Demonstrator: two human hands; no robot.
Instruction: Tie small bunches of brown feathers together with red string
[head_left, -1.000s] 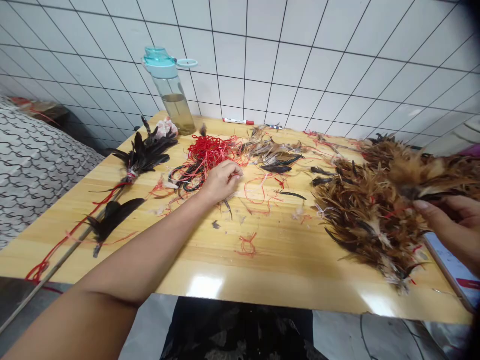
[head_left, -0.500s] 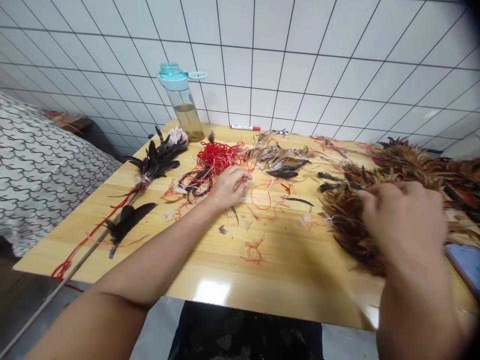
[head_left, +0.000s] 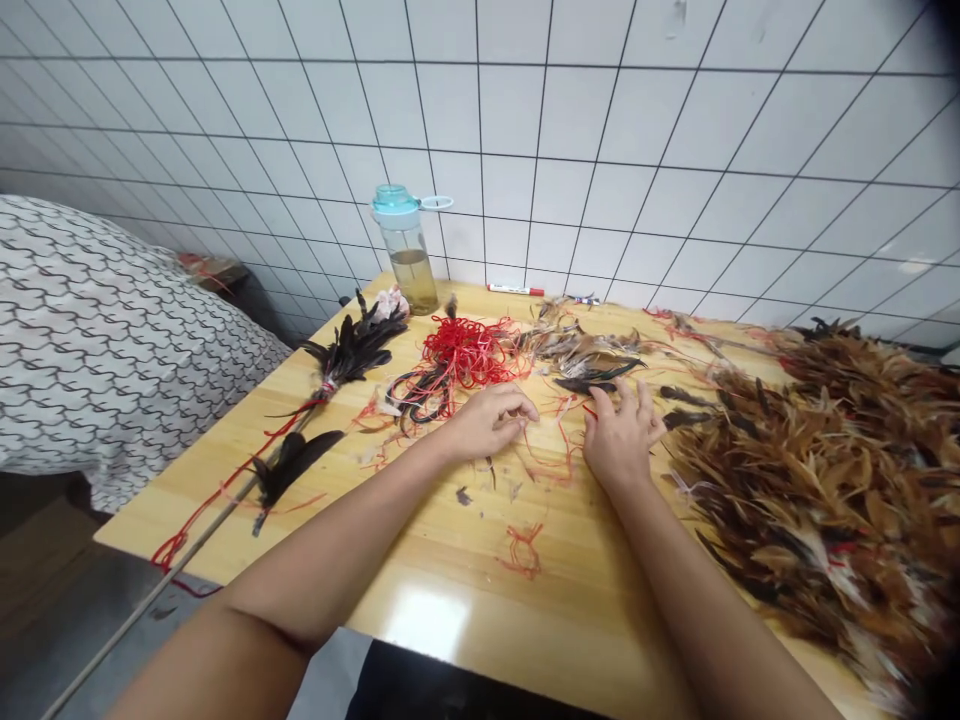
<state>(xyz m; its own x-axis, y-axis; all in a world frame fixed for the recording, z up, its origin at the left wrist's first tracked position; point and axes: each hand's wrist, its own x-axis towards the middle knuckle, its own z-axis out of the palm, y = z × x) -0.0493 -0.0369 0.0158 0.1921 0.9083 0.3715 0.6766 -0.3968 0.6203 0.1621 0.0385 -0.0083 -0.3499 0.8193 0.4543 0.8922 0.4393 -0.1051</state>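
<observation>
My left hand (head_left: 491,420) rests on the wooden table (head_left: 442,530), its fingers loosely bent and nothing visible in them. Just beyond it lies a tangled heap of red string (head_left: 469,350), with black-handled scissors (head_left: 420,395) partly under the strands. My right hand (head_left: 621,435) is low over the table with its fingers spread. Dark feathers (head_left: 585,385) lie at its fingertips, beside a loose pile of pale and brown feathers (head_left: 577,340). Thin red string scraps (head_left: 551,470) are scattered between my two hands.
Bundled brown feathers (head_left: 817,490) cover the table's right side. At left, a stick (head_left: 217,525) with black feathers (head_left: 352,350) tied on extends past the edge. A water bottle (head_left: 412,265) and a red-capped marker (head_left: 517,290) stand and lie near the tiled wall (head_left: 517,120).
My right hand has moved left from above the brown feathers to the middle of the table, and its fingers have spread. The view has shifted. My left hand stays near the red string.
</observation>
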